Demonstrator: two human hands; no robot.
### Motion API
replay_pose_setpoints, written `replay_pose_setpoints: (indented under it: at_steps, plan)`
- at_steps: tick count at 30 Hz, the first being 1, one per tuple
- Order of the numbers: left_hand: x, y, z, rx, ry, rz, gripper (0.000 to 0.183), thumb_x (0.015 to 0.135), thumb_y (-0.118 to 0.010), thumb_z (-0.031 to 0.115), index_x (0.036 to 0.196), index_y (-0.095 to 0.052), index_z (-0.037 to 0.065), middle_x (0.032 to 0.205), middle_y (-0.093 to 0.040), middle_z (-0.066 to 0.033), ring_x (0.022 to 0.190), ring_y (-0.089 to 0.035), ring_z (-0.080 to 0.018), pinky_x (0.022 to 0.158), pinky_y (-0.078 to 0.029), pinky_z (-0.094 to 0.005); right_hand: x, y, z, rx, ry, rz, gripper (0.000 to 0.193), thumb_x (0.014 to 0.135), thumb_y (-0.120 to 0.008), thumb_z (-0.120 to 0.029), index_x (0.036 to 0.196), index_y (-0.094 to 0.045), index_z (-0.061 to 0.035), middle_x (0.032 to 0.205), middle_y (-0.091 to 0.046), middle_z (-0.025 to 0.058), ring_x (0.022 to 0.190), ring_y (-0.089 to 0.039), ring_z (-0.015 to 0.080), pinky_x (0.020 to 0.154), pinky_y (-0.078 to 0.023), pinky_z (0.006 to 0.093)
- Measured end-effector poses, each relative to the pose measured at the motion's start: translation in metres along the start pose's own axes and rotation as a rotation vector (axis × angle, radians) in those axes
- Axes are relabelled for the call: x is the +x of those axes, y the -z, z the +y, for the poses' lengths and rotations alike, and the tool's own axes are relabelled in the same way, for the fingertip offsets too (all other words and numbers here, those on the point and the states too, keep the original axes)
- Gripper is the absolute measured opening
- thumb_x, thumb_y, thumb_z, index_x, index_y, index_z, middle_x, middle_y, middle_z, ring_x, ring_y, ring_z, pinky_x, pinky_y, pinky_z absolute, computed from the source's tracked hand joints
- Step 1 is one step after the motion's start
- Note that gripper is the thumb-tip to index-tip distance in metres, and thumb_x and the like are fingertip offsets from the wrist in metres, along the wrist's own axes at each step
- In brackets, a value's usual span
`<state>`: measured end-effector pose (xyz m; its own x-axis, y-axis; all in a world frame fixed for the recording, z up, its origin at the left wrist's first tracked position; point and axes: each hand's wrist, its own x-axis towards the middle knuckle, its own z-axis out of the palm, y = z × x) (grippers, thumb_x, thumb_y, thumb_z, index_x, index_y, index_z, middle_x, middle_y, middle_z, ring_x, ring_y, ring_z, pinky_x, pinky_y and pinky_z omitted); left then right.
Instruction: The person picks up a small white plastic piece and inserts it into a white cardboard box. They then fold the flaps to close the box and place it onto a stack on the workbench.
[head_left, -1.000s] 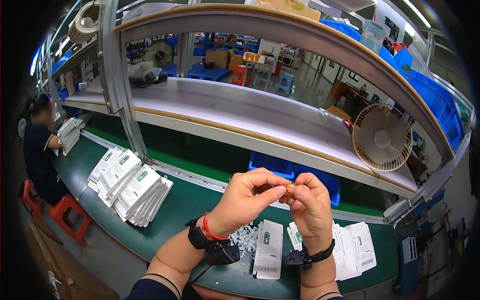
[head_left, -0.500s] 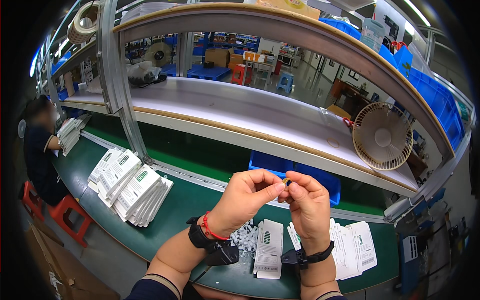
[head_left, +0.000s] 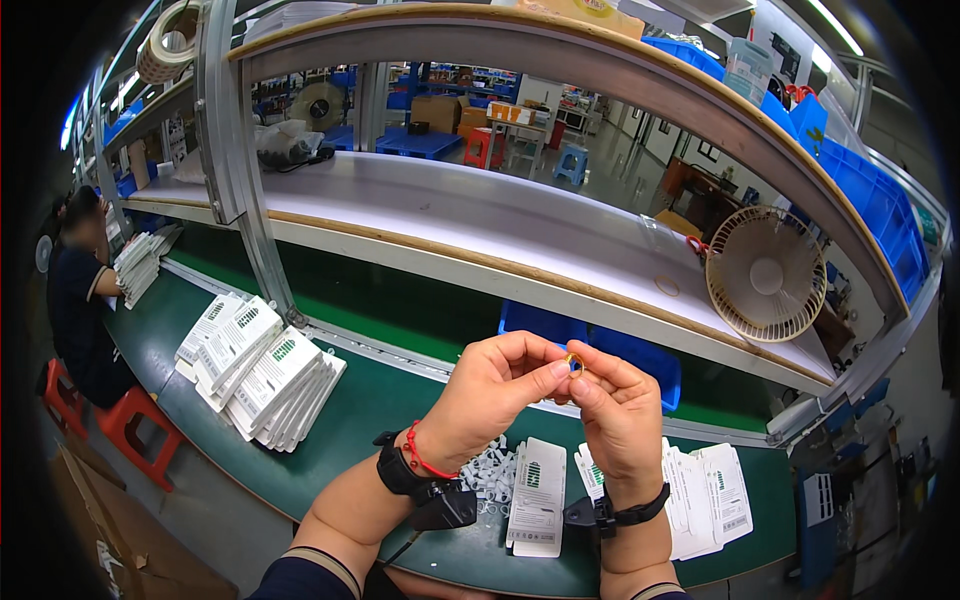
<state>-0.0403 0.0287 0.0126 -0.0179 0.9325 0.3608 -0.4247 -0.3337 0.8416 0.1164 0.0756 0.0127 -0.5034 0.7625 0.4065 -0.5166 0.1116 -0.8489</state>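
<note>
Above the table (head_left: 395,400), the person's left hand (head_left: 495,393) and right hand (head_left: 621,408) share a small gold ring (head_left: 578,369), each grip closed on it at the fingertips. Light, even pinches should suit such a thin band; staying over the table would catch any slip.

Green tabletop (head_left: 385,400) beneath stacked white packs (head_left: 270,375) and small pale pieces (head_left: 490,472)

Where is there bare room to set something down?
Green tabletop between the left box stack and left forearm; the white shelf, midway between plastic bag and fan. Crowded: the near right, with small white parts and white boxes.
</note>
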Motion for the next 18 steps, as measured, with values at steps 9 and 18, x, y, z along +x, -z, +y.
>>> replay_pose_setpoints:
  at_steps: [9,18]
  plan:
    - [0.0005,0.0000,-0.0008,0.004,-0.014,0.000,0.012,0.091,-0.065,0.012,0.093,-0.062,0.001,0.083,-0.066,-0.0061,0.077,-0.063,-0.0113,0.070,-0.049,-0.0229,0.0008,0.0020,0.0029,-0.058,0.007,-0.005,0.028,0.088,-0.066,-0.002,0.114,-0.062,0.0064,0.097,-0.070,0.0137,0.085,-0.068,0.0169,0.081,-0.055,0.0283]
    - [0.0031,0.0011,-0.0064,0.111,-0.185,0.064,0.011,0.088,-0.069,0.007,0.091,-0.062,0.000,0.082,-0.067,-0.0049,0.074,-0.063,-0.0085,0.067,-0.051,-0.0228,0.0036,0.0065,0.0022,0.173,-0.144,-0.069,0.025,0.094,-0.061,-0.014,0.111,-0.063,0.0035,0.090,-0.069,0.0113,0.082,-0.065,0.0165,0.075,-0.052,0.0286]
